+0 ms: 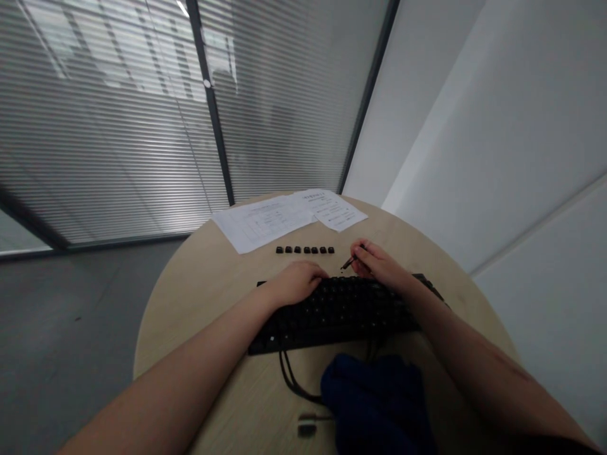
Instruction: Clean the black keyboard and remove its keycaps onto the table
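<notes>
A black keyboard (351, 309) lies on the table, slightly tilted across my view. My left hand (298, 282) is at its far left edge, with the thumb over the keys and the other fingers partly hidden along the back edge. Above the back edge, my right hand (372, 260) is closed around a slim dark pen-like tool (349, 261), whose end points down and left. Small dark specks show by that end; they are too small to identify. Several loose black keycaps (306, 250) sit in a row beyond the keyboard.
Two printed paper sheets (265, 222) overlap at the far side of the round wooden table (175, 316). Dark cables (291, 379) and a blue cloth (374, 404) are at the near side, beside a blurred plug (307, 425). Behind stand a glass partition with blinds and a white wall.
</notes>
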`<state>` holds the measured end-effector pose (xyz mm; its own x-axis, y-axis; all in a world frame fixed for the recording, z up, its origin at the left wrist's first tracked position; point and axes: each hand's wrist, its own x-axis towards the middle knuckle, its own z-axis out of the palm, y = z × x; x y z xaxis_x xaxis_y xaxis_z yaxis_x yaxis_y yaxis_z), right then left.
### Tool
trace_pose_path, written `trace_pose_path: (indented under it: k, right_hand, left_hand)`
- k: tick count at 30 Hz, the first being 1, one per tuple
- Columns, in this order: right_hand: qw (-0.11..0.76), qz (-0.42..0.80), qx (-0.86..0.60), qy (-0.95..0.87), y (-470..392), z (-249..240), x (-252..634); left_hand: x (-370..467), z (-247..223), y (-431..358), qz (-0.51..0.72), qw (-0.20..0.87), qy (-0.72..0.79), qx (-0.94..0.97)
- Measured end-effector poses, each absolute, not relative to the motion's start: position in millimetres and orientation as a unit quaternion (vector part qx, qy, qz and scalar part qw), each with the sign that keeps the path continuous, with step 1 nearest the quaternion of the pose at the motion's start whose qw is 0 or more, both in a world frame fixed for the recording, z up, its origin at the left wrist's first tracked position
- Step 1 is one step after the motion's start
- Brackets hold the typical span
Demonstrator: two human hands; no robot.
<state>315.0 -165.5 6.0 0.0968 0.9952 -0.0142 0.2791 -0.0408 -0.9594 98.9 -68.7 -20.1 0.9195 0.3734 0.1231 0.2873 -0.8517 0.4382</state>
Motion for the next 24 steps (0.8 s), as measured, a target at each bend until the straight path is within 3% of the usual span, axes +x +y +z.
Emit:
trace_pose_path:
  k: [8, 24]
  right_hand:
    - [0.446, 0.42, -0.586, -0.531, -173, 16, 310]
    - [0.374, 0.431, -0.604, -0.556, -167, 2, 297]
  left_hand:
    - [93, -19, -61, 0.072, 0.259, 0.184, 0.946]
    - [86, -6, -63, 0.045, 0.292, 0.151, 0.943]
